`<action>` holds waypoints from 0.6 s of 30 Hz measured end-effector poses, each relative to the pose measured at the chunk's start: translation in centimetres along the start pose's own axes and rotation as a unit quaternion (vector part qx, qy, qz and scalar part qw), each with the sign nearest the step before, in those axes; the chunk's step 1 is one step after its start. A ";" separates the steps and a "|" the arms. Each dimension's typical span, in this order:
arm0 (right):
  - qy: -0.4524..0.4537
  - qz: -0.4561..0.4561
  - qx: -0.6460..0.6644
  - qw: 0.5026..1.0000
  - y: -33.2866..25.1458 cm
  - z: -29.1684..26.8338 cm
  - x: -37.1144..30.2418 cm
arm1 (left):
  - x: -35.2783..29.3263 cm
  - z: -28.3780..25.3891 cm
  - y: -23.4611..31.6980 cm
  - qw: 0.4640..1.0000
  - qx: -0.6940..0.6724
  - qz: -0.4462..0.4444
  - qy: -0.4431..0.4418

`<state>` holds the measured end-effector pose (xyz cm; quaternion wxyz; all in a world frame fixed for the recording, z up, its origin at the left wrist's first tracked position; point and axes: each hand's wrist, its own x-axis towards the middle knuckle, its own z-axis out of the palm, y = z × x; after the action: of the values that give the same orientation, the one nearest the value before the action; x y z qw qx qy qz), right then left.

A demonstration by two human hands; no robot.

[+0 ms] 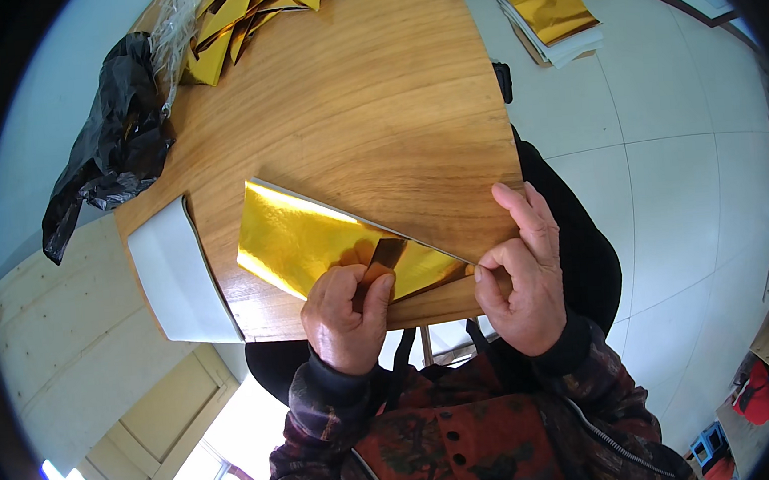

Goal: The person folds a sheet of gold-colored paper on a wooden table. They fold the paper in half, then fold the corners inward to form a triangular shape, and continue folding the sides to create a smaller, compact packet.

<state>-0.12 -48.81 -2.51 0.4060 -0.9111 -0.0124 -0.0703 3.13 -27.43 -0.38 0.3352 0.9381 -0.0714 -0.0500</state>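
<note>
Pinching the gold paper (299,232) near its lower edge, the left hand (345,318) has its thumb and fingers closed on it. The right hand (531,297) grasps the pointed right corner between thumb and forefinger; some other fingers extend upward. The paper is slanted over the worktop (375,107), near its front edge. A pale sheet (182,272) rests at left; a black bag (122,124) and gold pieces (244,18) occupy the far left.
</note>
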 end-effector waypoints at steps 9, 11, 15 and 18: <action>-0.012 0.005 0.008 1.000 0.0 0.0 0.0 | -0.1 0.4 0.1 0.998 -0.036 -0.045 0.012; -0.009 0.001 0.003 1.000 0.0 0.0 0.0 | -0.1 0.5 0.1 0.998 -0.029 -0.047 0.013; -0.002 -0.008 -0.002 1.000 0.0 0.1 0.1 | -0.2 0.7 0.0 0.999 -0.005 -0.044 0.016; 0.000 -0.012 -0.002 1.000 0.1 0.2 0.0 | -0.3 0.6 -0.3 1.000 0.022 -0.018 0.014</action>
<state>-0.05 -48.77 -2.68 0.4036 -0.9116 -0.0230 -0.0748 2.81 -27.56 -1.04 0.3149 0.9469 -0.0508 -0.0413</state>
